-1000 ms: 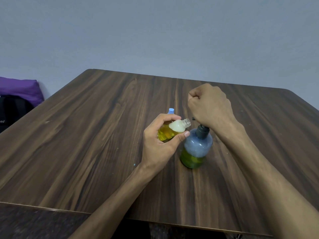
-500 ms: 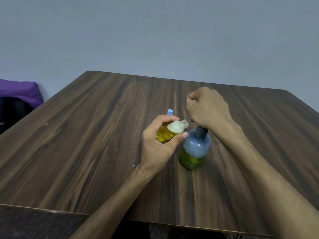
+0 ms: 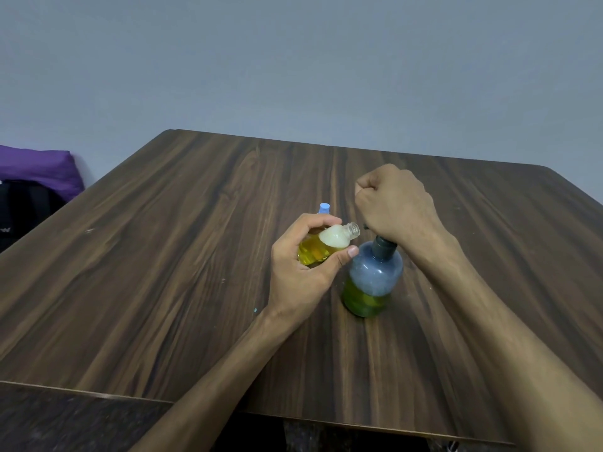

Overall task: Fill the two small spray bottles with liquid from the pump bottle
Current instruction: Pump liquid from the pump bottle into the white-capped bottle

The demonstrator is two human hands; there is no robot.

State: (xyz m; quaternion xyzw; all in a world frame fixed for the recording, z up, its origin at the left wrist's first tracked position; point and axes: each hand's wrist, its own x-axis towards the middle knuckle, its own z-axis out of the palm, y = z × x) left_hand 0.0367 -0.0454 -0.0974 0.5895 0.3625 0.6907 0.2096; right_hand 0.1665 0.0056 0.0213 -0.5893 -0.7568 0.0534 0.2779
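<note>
While no label shows, left hand [image 3: 301, 269] holds spray bottle [image 3: 321, 244].

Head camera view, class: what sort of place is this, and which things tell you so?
Probably a plain room in a home or office, not a workshop: a bare wooden table pushed toward a blank grey-blue wall, with a purple cushion over a black bag at the left.

We see a dark wood-grain table [image 3: 163, 256] with a few pale specks on it, and a plain grey-blue wall [image 3: 293, 60] behind. Far left, beside the table: a purple cushion [image 3: 39, 168] sitting above a black bag [image 3: 23, 210].
</note>
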